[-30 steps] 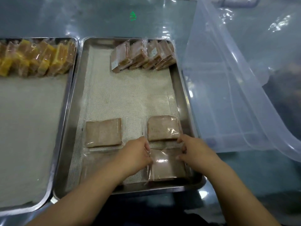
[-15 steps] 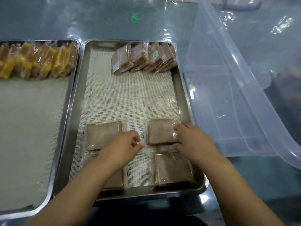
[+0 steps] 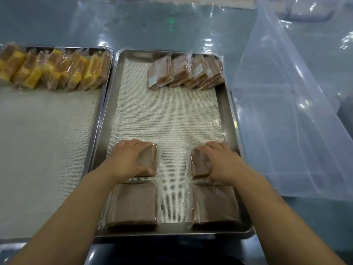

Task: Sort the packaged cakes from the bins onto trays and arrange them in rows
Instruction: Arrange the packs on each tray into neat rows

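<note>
Fingers [image 3: 133,144] of the left hand [image 3: 129,161] curl over the far edge of one wrapped brown cake [image 3: 150,159], with the thumb along its near edge. The right hand [image 3: 221,161] mirrors this on a second brown cake [image 3: 200,163], its fingers [image 3: 212,145] bent close together over the far edge, so each hand grips its cake from above. Both cakes lie flat on the mesh liner [image 3: 168,121] of the middle tray [image 3: 172,231], in the lower middle of the frame. Each sits just beyond another flat cake, one at lower left [image 3: 133,203] and one at lower right [image 3: 215,203]. A leaning row of brown cakes [image 3: 185,71] stands on edge at the upper right of this tray, and liner shows bare to its left. The step in hand looks like picking up the two loose cakes to add them to that row. The next move probably calls for lifting both clear of the liner, carrying them toward the top of the frame and tipping them onto edge against the leftmost leaning cake (the glossy wrappers look slippery, so a firm hold matters). Yellow cakes [image 3: 53,69] fill the row on the neighbouring tray [image 3: 66,47] at upper left, so brown ones likely belong where they are. A clear plastic bin [image 3: 286,131] leans at the right of the frame, and what it holds cannot be made out.
</note>
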